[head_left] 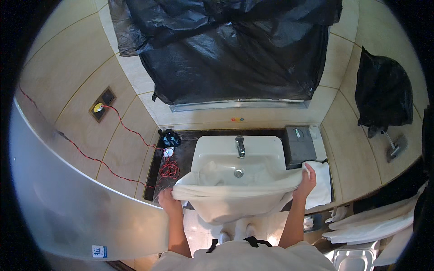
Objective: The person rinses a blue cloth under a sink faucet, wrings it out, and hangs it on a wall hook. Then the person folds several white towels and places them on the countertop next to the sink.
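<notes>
A white towel (239,192) is stretched sideways across the front of the washbasin (266,143), its lower part hanging down over the front edge. My left hand (169,202) is closed on the towel's left end, by the counter's front corner. The right end is gripped by my right hand (306,180), a little higher, with its thumb and fingers around the cloth. Behind the towel the basin shows a chrome tap (240,147) and a round drain (238,173). Part of the basin's front rim is hidden by the cloth.
On the dark counter (185,147) lie a coiled red-black cord (169,170), a dark device (170,137), a grey box (299,149) and a folded white cloth (320,183). A frosted panel (86,198) stands close on the left. Black plastic sheeting (235,58) covers the wall ahead.
</notes>
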The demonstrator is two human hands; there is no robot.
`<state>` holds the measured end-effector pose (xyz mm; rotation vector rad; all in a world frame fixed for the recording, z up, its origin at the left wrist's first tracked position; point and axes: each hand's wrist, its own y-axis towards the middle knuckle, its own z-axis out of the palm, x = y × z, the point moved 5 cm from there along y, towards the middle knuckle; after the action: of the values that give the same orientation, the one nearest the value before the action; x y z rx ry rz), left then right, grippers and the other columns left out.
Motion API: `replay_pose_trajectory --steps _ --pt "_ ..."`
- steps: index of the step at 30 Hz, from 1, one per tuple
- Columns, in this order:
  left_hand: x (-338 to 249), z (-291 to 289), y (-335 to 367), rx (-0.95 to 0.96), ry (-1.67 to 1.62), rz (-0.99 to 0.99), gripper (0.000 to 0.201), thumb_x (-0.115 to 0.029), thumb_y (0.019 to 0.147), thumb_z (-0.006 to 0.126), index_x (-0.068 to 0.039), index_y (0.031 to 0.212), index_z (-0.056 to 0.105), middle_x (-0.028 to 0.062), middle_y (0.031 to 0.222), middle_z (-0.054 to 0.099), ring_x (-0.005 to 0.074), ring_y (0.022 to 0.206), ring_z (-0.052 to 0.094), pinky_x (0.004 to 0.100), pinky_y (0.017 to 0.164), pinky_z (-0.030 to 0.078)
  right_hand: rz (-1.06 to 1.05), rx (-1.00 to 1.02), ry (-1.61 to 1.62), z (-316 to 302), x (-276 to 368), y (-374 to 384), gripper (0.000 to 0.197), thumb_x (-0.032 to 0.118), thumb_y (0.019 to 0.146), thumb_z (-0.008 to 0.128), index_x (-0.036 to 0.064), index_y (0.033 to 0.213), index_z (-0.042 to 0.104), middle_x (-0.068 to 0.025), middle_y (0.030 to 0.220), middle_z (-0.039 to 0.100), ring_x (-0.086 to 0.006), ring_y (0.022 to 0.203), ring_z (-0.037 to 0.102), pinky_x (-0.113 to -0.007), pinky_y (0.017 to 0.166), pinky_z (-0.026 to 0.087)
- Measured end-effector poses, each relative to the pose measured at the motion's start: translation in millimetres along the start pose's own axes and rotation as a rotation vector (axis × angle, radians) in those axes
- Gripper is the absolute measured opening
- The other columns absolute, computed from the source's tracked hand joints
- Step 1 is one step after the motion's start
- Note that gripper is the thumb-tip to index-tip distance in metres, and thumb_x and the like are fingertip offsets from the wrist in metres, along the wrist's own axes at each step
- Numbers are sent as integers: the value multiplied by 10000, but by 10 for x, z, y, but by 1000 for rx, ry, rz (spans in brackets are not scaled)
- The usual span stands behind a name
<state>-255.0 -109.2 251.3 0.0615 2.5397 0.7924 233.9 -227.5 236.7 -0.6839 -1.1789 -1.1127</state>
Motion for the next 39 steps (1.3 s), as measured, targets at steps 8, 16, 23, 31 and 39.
replay_pose_trajectory --steps 8,16,23,31,39 --pt "1283 581 -705 84 -562 -807 340 -133 833 560 -13 1141 479 186 1080 561 339 920 596 453 812 490 236 -8 -1142 -969 -1105 -73 439 143 643 671 -6 1049 597 -217 1020 591 -354 976 577 -434 836 479" --pt "-226 -76 249 68 -1602 -557 464 -248 948 387 -162 1395 298 92 1171 540 248 1041 546 418 943 434 578 261 -80 -1121 -1591 63 258 168 681 571 13 874 644 -173 900 630 -305 895 594 -409 826 490" --pt "-1178 540 -109 657 -942 191 429 -220 873 499 -110 1287 492 134 1313 465 285 1252 379 373 1069 261 860 355 789 -77 -804 -164 337 147 751 456 -24 1012 585 -170 1009 610 -315 950 587 -474 858 479" --pt "-804 1691 -1576 1391 -490 237 332 -223 838 558 -53 1120 605 152 1192 569 293 1118 517 343 969 376 654 1182 -646 109 -1721 -994 410 304 798 585 8 1081 612 -121 1055 598 -198 918 567 -314 794 464" --pt "40 1981 -1312 961 -790 -700 360 -347 881 555 9 930 553 115 760 608 269 643 608 381 624 536 161 984 -953 558 -1114 -854 500 424 760 660 0 1023 630 -163 874 662 -266 816 643 -367 737 496"
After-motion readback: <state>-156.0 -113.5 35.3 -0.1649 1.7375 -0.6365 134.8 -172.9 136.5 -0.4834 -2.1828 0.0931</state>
